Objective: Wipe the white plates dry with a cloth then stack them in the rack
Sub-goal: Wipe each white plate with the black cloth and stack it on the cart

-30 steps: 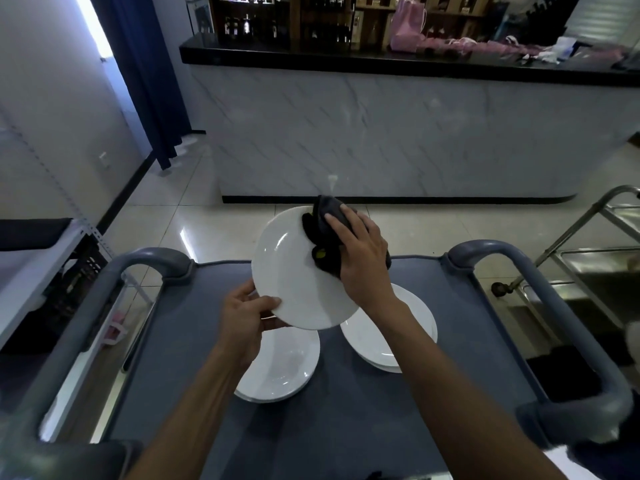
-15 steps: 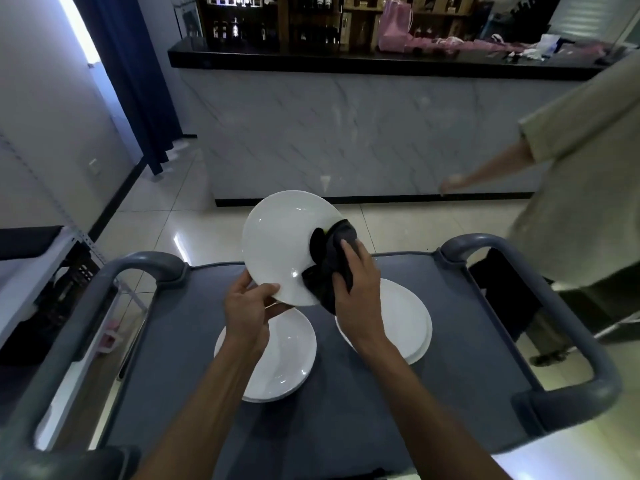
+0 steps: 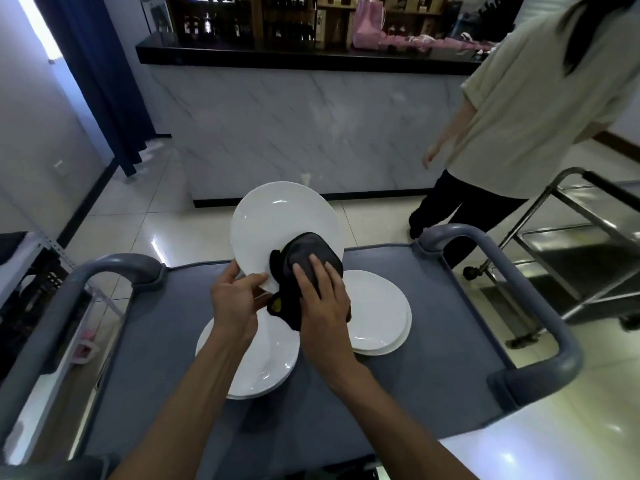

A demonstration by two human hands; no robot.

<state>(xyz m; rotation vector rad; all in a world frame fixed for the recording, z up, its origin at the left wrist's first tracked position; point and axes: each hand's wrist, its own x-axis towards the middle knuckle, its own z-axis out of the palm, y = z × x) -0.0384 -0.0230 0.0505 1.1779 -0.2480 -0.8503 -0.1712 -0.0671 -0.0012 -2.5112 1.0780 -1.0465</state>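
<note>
left hand (image 3: 233, 303) pinching lower rim of white plate (image 3: 277, 223), tilted above grey cart (image 3: 433, 386) | right hand (image 3: 323, 303) fingers flat, pressing black cloth (image 3: 298, 271) on plate face | two plate stacks (image 3: 377, 317) on cart below

— What sort of place is this?
— A bar or restaurant, by the look of it: a long marble-fronted counter (image 3: 294, 129) with a black top, and wooden shelves of bottles (image 3: 242, 22) behind it.
— Anything else?
— A grey service cart (image 3: 433, 341) stacked with white plates (image 3: 377, 317), a steel trolley (image 3: 568, 244), glossy tiled floor (image 3: 114, 244).
</note>
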